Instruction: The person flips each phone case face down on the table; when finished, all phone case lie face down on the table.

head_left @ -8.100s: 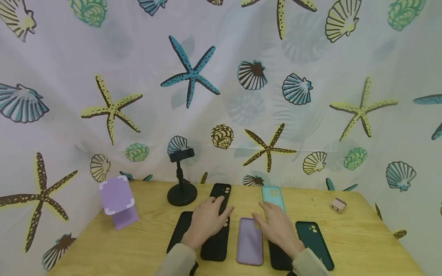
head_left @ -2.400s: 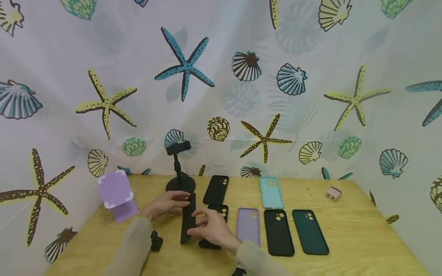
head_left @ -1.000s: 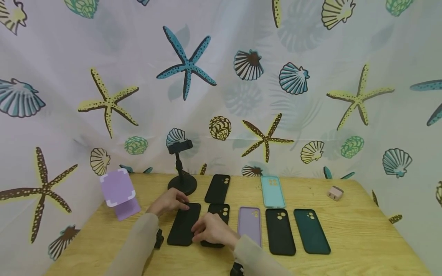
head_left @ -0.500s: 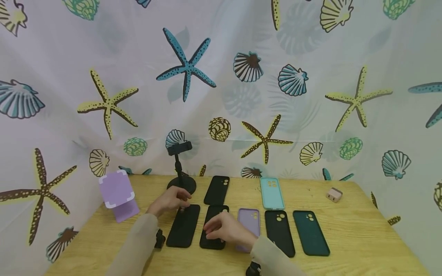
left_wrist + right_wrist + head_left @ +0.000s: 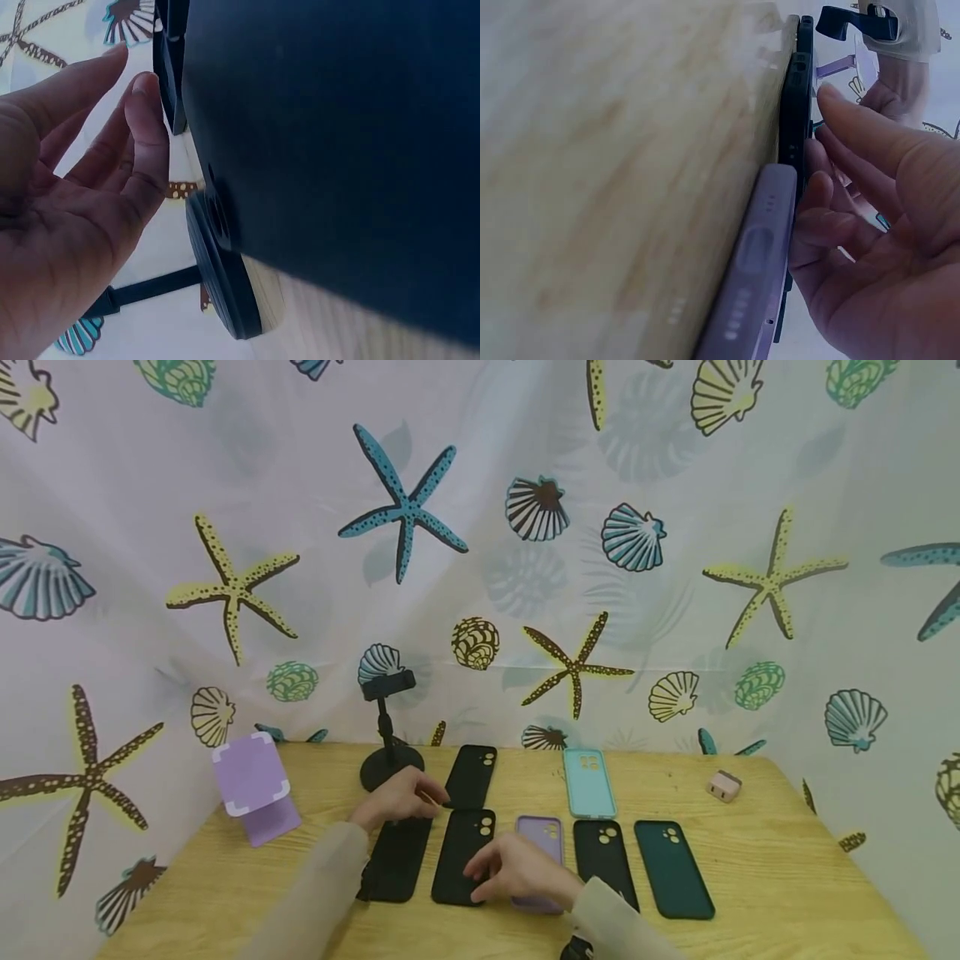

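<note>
In the head view my left hand (image 5: 402,797) hovers over the top end of the leftmost black phone case (image 5: 400,864), its fingertips reaching toward the second black phone case (image 5: 455,860). In the left wrist view the left fingers are loosely bent around nothing. My right hand (image 5: 517,867) is at the lower right edge of that second case, thumb and fingers parted. It overlaps a purple phone case (image 5: 540,831), whose side edge (image 5: 757,247) shows close in the right wrist view. Both cases lie flat on the wooden table (image 5: 465,935).
Behind lie another black phone case (image 5: 471,774) and a light-blue one (image 5: 590,783). To the right are a black case (image 5: 600,852), a dark green case (image 5: 675,870) and a pink charger plug (image 5: 723,786). A black phone stand (image 5: 392,766) and a purple stand (image 5: 251,774) stand at left.
The leftmost black case, tilted up on edge between both hands 2.4 s ago, now lies flat. Both hands have since shifted right, toward the second black case.
</note>
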`<state>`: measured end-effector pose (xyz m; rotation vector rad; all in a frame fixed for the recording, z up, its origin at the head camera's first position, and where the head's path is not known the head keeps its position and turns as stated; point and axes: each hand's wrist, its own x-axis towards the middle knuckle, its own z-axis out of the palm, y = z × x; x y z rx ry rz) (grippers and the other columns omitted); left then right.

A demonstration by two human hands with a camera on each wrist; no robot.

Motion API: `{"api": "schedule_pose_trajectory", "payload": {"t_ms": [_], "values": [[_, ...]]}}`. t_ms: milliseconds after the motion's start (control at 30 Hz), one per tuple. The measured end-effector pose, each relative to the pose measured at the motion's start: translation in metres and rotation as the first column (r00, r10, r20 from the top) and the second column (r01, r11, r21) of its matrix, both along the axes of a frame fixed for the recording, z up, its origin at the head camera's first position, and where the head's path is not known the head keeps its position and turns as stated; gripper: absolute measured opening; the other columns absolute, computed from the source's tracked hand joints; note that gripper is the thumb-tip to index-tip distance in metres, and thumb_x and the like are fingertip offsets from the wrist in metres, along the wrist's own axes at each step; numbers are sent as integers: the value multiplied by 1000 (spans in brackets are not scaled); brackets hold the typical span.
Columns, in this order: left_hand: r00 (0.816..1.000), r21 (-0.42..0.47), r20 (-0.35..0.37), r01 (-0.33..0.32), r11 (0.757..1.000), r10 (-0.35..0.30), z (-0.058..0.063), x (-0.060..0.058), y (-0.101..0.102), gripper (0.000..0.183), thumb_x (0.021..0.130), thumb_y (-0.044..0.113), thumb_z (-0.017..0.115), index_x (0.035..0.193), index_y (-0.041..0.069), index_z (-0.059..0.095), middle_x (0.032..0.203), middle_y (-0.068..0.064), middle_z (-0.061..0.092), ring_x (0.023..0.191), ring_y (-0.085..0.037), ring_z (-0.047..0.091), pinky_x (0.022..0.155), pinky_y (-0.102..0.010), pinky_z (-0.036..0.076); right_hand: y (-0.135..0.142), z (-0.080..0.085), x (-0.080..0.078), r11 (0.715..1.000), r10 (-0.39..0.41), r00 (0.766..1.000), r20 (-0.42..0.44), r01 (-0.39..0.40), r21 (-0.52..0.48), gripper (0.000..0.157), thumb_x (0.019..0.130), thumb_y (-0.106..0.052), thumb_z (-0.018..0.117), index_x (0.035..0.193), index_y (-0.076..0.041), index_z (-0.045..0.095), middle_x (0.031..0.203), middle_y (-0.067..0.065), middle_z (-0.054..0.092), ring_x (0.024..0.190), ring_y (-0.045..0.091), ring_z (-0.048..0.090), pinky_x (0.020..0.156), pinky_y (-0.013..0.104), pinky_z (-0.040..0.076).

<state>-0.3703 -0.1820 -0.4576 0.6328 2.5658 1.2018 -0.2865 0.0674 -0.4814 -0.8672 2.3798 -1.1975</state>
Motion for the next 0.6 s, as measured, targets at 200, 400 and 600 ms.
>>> {"api": "schedule_pose_trajectory", "payload": {"t_ms": [200, 400, 600], "values": [[999, -50, -4, 42, 998, -42, -6, -1, 11, 23, 82, -5, 70, 104, -3, 74, 104, -15, 72, 90, -22, 67, 76, -36, 57, 0, -3, 0, 998, 68, 998, 10, -68, 3, 21, 78, -11, 82, 99, -7, 79, 88, 2, 76, 57, 2, 56, 52, 16, 44], [998, -134, -36, 51, 990, -57, -7, -4, 17, 23, 79, -7, 72, 100, 1, 76, 97, -9, 73, 83, -16, 63, 75, -33, 56, 0, -2, 0, 995, 103, 994, 41, -103, -1, 19, 78, -8, 82, 96, -5, 79, 87, 6, 76, 62, 2, 60, 56, 16, 46], [997, -184, -37, 57, 981, -65, -6, -7, 19, 23, 79, -5, 73, 100, 2, 76, 98, -7, 73, 82, -15, 63, 76, -33, 55, 1, -1, -2, 992, 127, 991, 45, -127, -10, 13, 79, -6, 81, 91, -3, 79, 83, 5, 76, 67, 1, 64, 60, 16, 51]]}}
